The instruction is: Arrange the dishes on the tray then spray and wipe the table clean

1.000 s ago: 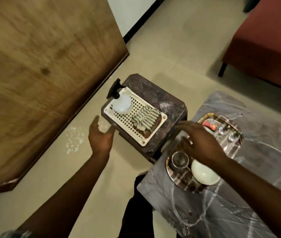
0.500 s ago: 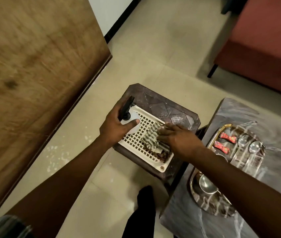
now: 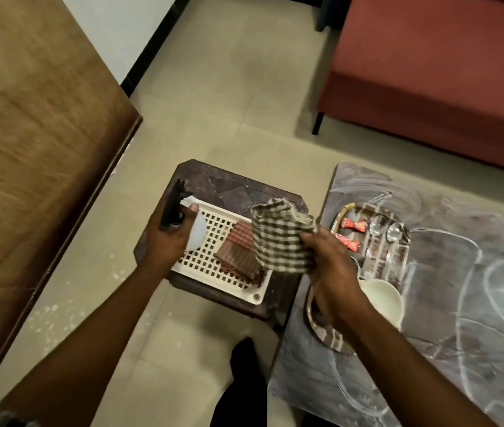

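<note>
A person's left hand [image 3: 169,238] wraps around a spray bottle [image 3: 193,231], fingers closed on its pale body just under the black trigger head, as the right hand [image 3: 326,257] pinches a bunched checked cloth [image 3: 280,235] and holds it clear above a white slotted basket [image 3: 210,266]. A second, brown striped cloth [image 3: 238,254] lies folded in that basket, which sits on a small dark stool [image 3: 232,186] beside the grey marbled counter [image 3: 460,303]. On the counter, a glass-and-gold tray [image 3: 341,212] carries two red wrapped sweets [image 3: 352,224] and a pair of spoons [image 3: 394,232], while a white bowl [image 3: 384,298] rests on a round metal plate [image 3: 314,315] near the counter's left edge, partly behind the right forearm. The dishes appear gathered already, so the step in hand looks to be fetching the cleaning things before spraying. To do it well, the bottle should come up upright with the nozzle turned away from the sweets and the bowl, and a finger kept off the trigger until it is over bare counter. The cloth would serve better shaken open or refolded into a flat pad than wadded, so it takes up the mist evenly. The tray and plate occupy the near left of the counter; spraying the open stretch to the right first seems the safer order
</note>
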`<state>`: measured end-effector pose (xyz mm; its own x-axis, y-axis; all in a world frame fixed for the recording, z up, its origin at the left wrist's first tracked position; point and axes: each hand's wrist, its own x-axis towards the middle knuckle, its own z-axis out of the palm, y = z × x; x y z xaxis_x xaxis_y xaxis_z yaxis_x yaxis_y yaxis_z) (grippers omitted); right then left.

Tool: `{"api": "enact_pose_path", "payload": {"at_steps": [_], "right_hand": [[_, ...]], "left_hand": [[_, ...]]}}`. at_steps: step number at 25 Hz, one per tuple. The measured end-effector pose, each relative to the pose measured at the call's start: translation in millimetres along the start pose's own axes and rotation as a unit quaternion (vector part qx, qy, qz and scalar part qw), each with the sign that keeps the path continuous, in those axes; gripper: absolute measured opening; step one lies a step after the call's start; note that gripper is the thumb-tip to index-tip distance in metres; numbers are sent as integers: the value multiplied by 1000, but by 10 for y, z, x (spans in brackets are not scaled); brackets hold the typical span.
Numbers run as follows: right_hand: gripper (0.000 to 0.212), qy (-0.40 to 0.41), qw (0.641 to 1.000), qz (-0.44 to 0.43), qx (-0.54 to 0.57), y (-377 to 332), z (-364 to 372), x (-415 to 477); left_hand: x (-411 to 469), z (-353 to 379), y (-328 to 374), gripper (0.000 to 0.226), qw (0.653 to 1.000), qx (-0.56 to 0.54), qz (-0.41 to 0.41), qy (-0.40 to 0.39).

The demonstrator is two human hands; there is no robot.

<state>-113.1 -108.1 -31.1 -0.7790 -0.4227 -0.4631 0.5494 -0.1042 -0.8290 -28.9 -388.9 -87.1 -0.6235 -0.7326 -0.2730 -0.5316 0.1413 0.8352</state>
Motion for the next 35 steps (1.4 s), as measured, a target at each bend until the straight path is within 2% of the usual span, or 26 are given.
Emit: {"api": "enact_pose_path", "payload": {"at_steps": [2,3,7,10,13,16,22,25,31,35], "right_hand": [[41,27,976,82,200,49,-210,-354],[46,46,959,110,259,75,-344,-553],[55,109,920,127,356,113,-913,-1282],[46,124,924,94,350,-46,-1384,-1721],[41,141,935,45,323,-311,-2144,-2310],[39,184,926,16,329,-526,-3129,-3024],[57,263,908,-6,326,-842,-4903,-4204],[58,301,897,-20,322,-950,-5705,-4492],[56,319,889,-39,325,-1264,-7013,-4463],[58,326,887,-29,325,-1375,-7843,-4307]], "left_hand": [[-46,-10,150,62,1000,8,-11,-19],[-115,-7,255,62,1000,12,-8,-27],[-784,179,869,37,997,12,38,-73],[-1568,621,1385,18,990,12,79,-117],[-2525,1318,1852,11,976,-3,117,-184],[-3563,2103,2287,24,955,-34,155,-250],[-5067,3621,2818,27,925,-81,199,-312],[-5569,4318,2980,20,916,-69,190,-347],[-6039,5602,3176,13,891,-33,198,-406],[-6248,6545,3302,14,892,-22,154,-425]]}}
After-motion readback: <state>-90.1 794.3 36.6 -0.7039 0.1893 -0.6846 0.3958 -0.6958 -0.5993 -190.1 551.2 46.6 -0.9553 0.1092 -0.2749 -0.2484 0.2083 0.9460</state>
